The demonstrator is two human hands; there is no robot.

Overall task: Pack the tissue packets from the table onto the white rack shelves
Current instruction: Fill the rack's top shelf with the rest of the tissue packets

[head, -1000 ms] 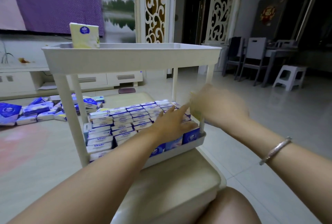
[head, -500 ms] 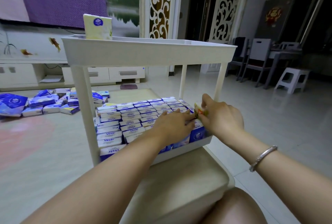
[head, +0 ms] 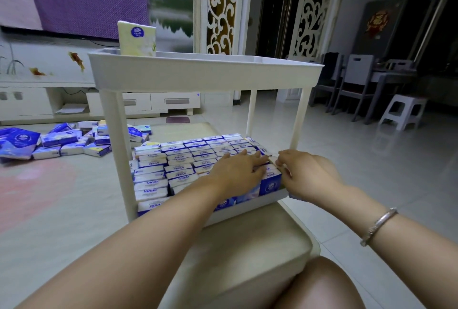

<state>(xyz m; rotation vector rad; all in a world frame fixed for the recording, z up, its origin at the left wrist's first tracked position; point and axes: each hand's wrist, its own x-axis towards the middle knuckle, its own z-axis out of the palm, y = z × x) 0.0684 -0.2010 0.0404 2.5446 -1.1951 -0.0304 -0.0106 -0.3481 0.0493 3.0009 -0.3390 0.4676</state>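
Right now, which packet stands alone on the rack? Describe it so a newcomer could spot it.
Start at the white rack and look to its top shelf, far left corner. The pale yellow tissue packet stands upright there, alone, unlike the blue and white packets packed flat below.

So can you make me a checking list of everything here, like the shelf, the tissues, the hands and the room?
Surface: a cream table carries the white rack.
Job's things: the lower shelf is packed with rows of tissue packets; one yellow packet stands upright on the top shelf.
Clutter: a pile of loose packets lies at the left, beyond the rack.
Hands: left hand lies flat on the packed rows; right hand pinches a packet at the right end of the shelf.
Cables: a dark cable hangs by the TV cabinet.
Surroundings: TV cabinet, carved screens, chairs, white step stool.
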